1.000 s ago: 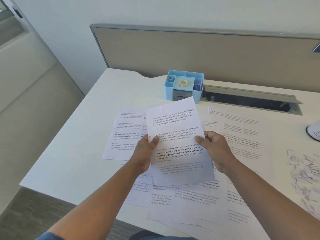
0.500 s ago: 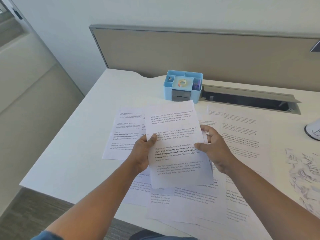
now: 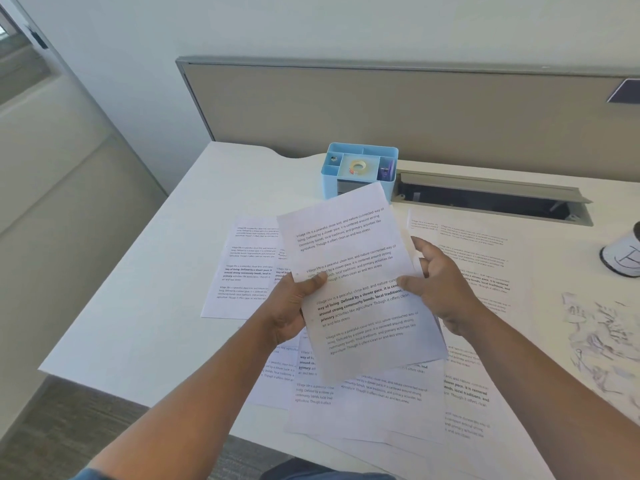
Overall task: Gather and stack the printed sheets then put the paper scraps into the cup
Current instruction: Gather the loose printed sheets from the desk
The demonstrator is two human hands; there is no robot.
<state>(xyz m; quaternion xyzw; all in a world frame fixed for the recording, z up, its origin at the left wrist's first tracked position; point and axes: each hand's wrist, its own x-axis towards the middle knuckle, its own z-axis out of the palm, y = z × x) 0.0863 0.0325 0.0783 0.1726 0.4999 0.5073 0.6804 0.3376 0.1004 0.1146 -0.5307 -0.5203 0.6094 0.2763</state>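
- Head view: a light-blue plastic organiser (image 3: 360, 169), square with several compartments, stands at the desk's back edge. Its middle compartment holds a roll of tape (image 3: 357, 166); the left and right compartments hold small items too small to identify.
- A white cup (image 3: 625, 259) with dark line markings sits at the right edge, partly cut off; its contents are not visible.
- Paper scraps (image 3: 602, 341), thin and crumpled, lie in a loose heap on the desk in front of the cup, apart from it.
- Held sheet (image 3: 356, 282): white, tilted, raised above the desk. Legible print begins "Village life is a peaceful, close-knit, and nature-connected way of living"; one paragraph has bold words.
- Left hand (image 3: 294, 306) pinches the sheet's left edge, thumb on top.
- Right hand (image 3: 440, 285) has its thumb on the sheet's right edge, fingers spread behind it; whether they grip cannot be told.
- More printed sheets (image 3: 377, 403) lie overlapping on the white desk (image 3: 145, 306).
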